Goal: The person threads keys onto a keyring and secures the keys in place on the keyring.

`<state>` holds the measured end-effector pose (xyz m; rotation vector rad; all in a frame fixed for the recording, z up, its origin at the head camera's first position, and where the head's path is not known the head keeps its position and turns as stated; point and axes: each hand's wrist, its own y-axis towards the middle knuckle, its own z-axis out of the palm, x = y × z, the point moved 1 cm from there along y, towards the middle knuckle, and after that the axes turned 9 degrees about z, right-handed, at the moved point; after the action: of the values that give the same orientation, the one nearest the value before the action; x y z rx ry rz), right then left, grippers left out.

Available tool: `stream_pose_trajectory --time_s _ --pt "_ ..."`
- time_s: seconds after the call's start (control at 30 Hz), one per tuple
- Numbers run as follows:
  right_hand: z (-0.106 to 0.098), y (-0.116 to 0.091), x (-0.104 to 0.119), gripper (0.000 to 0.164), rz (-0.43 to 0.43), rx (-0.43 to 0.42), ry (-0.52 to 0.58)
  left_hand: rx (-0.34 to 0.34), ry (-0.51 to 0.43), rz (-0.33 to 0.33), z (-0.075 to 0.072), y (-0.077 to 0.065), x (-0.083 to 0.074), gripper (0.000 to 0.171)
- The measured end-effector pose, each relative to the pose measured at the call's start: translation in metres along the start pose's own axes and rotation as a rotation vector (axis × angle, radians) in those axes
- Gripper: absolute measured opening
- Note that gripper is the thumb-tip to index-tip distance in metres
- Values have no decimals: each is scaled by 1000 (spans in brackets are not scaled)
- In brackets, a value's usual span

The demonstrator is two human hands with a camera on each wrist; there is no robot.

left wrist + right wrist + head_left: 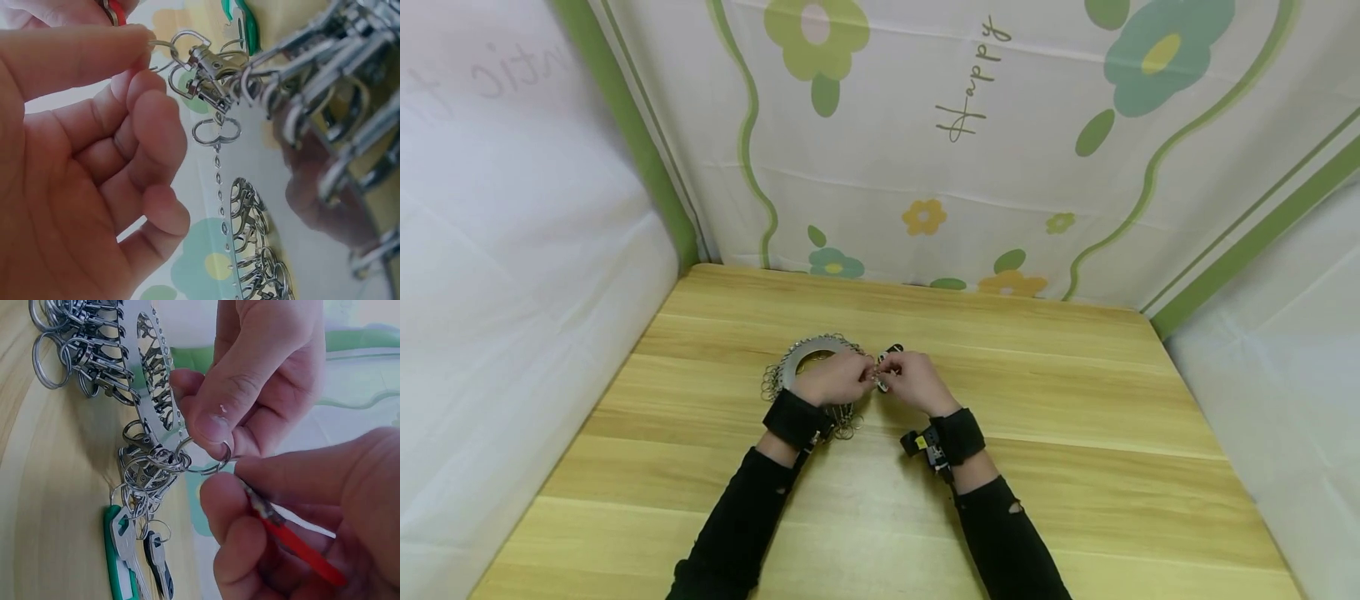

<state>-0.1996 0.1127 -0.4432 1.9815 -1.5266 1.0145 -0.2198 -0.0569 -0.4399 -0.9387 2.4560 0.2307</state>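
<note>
Seen from the head camera, a wooden table (1112,433) ran beneath both hands, with a flower-printed cloth (865,150) rising at twelve o'clock. A grey ring plate (790,362), its edge crowded with metal clasps, lay toward ten o'clock of the left hand (838,377), which covered part of it. In the right wrist view, a tangle of linked clasps (147,469) hung at nine o'clock of the held split ring (211,470), crowding that side; below, toward seven o'clock, were a green tag (112,550), a silver key (123,531) and a black-headed key (159,556). In that same view the red tag (300,547) slanted with its long axis from about ten-thirty to four-thirty, its metallic end pointing up toward the split ring. The left thumb and forefinger pinched the split ring near its upper edge, the other fingers loosely bent. The right hand (915,382), toward three o'clock of the left, grasped the red tag, its metallic end between thumb and forefinger and its red length running back beneath the thumb toward the palm. That end sat just beside the split ring, toward four o'clock; whether they touched could not be told.
</note>
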Motion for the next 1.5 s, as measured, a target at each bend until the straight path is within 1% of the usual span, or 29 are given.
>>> stream_pose_trajectory --time_s 0.1,0.17,0.3,0.4,0.5,0.63,0.77,0.93,1.1,1.17,1.27,1.37,1.5 --pt "-1 -1 1 10 7 33 1 4 -1 -3 0 0 -1 15" --pt "-1 -1 1 11 11 38 11 -6 -16 -3 -1 1 -1 15" --pt "-2 0 0 10 31 3 42 -35 -61 -12 -2 2 -1 14" --pt "-2 1 0 10 46 -28 48 -38 -66 -10 -1 2 0 12" --pt "-1 2 -2 10 62 -47 41 -34 -61 13 1 2 2 12" --pt "0 2 -3 10 73 -69 22 -41 -66 48 3 2 4 18" --pt "0 2 -3 9 63 -73 6 -42 -74 60 3 1 4 20" --pt "0 2 -3 8 27 -57 -14 -23 -71 48 1 0 2 21" --pt "-1 1 -2 8 4 -25 -5 -27 -60 34 -1 0 0 22" --pt "-1 1 -2 8 5 -8 -1 -29 -64 27 -2 0 0 21" --pt "-1 1 -2 8 9 2 -1 -26 -71 -1 -2 0 0 18" --pt "0 1 -1 8 17 -24 -3 -21 -77 -17 -1 0 0 16" --pt "1 2 -2 6 23 -83 -25 -25 -91 -7 0 1 1 16"
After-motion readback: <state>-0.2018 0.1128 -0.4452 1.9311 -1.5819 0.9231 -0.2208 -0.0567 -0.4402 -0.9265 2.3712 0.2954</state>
